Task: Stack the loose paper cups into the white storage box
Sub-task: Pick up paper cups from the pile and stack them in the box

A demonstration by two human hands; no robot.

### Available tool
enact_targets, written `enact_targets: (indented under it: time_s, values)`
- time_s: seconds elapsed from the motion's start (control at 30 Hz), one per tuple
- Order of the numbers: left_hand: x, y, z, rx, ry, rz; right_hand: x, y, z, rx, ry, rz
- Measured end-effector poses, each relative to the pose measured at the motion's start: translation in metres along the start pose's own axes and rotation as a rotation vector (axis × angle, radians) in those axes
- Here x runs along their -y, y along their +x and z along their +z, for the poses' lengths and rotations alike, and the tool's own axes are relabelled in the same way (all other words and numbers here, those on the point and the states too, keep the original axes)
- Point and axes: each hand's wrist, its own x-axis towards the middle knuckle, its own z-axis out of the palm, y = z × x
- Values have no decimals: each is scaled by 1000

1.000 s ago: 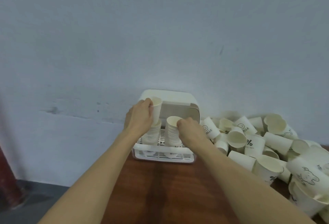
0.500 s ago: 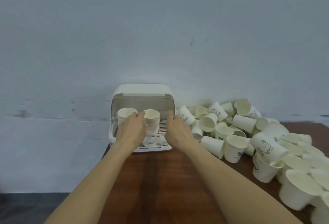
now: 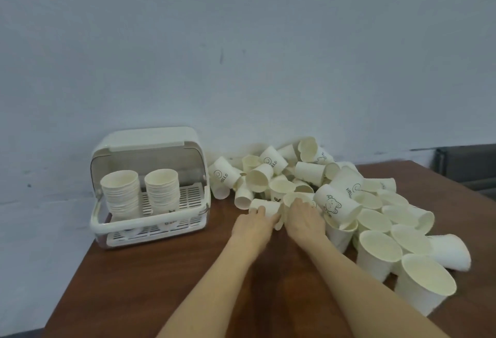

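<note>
Left hand (image 3: 253, 226) curled round a lying cup (image 3: 264, 206), right hand (image 3: 304, 218) gripping another cup (image 3: 294, 198), beside the box (image 3: 150, 190).

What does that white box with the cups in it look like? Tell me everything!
The white plastic storage box has rounded corners and a see-through flip lid swung up and back, so its front is open. Inside is a slotted white tray holding two upright stacks of cream paper cups, side by side. A white rail crosses its front. It sits at the brown wooden table's back left corner, near the grey wall. Neither hand touches it.
</note>
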Motion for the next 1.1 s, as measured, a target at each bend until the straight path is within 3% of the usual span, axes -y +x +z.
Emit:
enact_targets:
  time_s: [0.33, 0.53, 0.83, 1.1]
  values:
    - [9, 2, -2, -113, 108, -51, 4, -5, -1, -9, -36, -84]
    - [37, -22, -26, -254, 91, -106, 22, -14, -29, -138, -27, -173]
    - [130, -102, -91, -619, 114, -414, 137, -19, -56, -309, 240, -441]
    - [222, -141, -105, -603, 133, -648, 225, -11, -47, -292, 226, -573]
